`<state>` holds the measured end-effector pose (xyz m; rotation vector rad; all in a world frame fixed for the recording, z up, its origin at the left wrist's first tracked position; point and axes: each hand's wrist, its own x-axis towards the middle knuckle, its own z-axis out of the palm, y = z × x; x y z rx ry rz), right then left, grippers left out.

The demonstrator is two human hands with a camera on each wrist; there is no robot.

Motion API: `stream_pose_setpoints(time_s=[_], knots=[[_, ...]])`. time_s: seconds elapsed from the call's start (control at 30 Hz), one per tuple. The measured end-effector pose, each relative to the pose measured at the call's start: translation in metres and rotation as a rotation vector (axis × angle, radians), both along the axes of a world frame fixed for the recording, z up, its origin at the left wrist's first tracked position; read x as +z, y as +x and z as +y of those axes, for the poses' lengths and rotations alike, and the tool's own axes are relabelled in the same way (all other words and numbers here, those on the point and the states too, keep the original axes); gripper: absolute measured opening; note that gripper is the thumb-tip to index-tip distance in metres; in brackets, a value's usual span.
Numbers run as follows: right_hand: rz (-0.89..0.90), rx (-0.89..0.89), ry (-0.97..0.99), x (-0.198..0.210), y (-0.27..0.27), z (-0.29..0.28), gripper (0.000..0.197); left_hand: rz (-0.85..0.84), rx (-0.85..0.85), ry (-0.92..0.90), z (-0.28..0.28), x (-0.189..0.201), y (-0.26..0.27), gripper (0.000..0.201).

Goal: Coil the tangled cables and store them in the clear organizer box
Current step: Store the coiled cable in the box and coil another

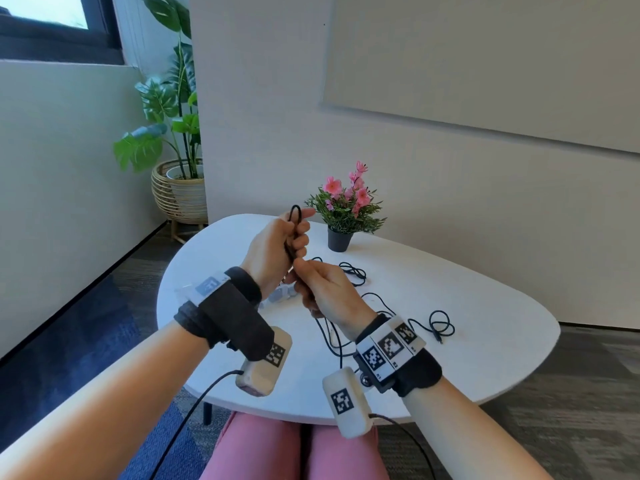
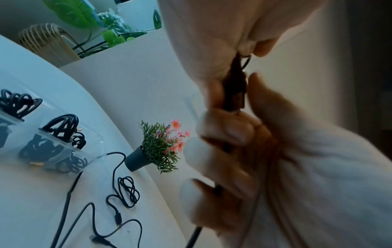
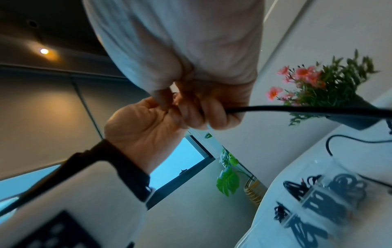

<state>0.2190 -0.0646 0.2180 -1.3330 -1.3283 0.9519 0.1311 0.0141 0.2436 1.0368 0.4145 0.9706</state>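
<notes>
My left hand [image 1: 297,234] is raised over the white table and grips a bundle of black cable loops [image 1: 294,212]; one loop sticks up past its fingers. Just below it, my right hand [image 1: 309,283] grips the same cable [image 3: 297,109], which runs down to the table. The left wrist view shows the curled fingers [image 2: 222,134] round the dark bundle [image 2: 234,87]. More loose black cable [image 1: 354,271] lies tangled on the table, with another piece [image 1: 440,323] to the right. The clear organizer box [image 2: 53,146] holds several coiled cables; in the head view it is mostly hidden behind my left wrist.
A small potted pink flower [image 1: 341,216] stands at the far side of the rounded white table [image 1: 485,306]. A tall green plant in a wicker basket [image 1: 180,192] stands on the floor at the back left. My knees are under the table's near edge.
</notes>
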Motion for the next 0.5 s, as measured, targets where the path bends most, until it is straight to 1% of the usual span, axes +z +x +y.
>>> stream_pose_setpoints(time_s=[0.07,0.13,0.2,0.3,0.37,0.47,0.5], knots=[[-0.034,-0.028,0.045,0.0,0.001,0.001,0.035,-0.007,-0.034,0.08,-0.001,-0.003,-0.002,0.034],[-0.009,-0.062,0.084,0.001,0.002,0.001,0.036,0.042,-0.071,0.136,-0.003,-0.007,-0.005,0.038],[-0.018,-0.119,0.125,0.001,0.003,0.003,0.04,0.064,-0.107,0.161,-0.006,-0.013,-0.007,0.043],[-0.054,-0.191,0.152,0.001,0.004,0.006,0.046,0.011,-0.095,0.159,-0.009,-0.017,-0.006,0.04],[-0.043,-0.178,0.111,0.001,0.006,0.004,0.047,-0.07,-0.087,0.118,-0.007,-0.014,-0.004,0.039],[-0.032,-0.056,-0.004,-0.001,0.012,-0.004,0.051,-0.26,-0.022,-0.071,0.005,-0.004,-0.007,0.039],[-0.042,-0.019,-0.029,-0.001,0.015,-0.008,0.048,-0.274,0.017,-0.122,0.011,0.001,-0.012,0.039]])
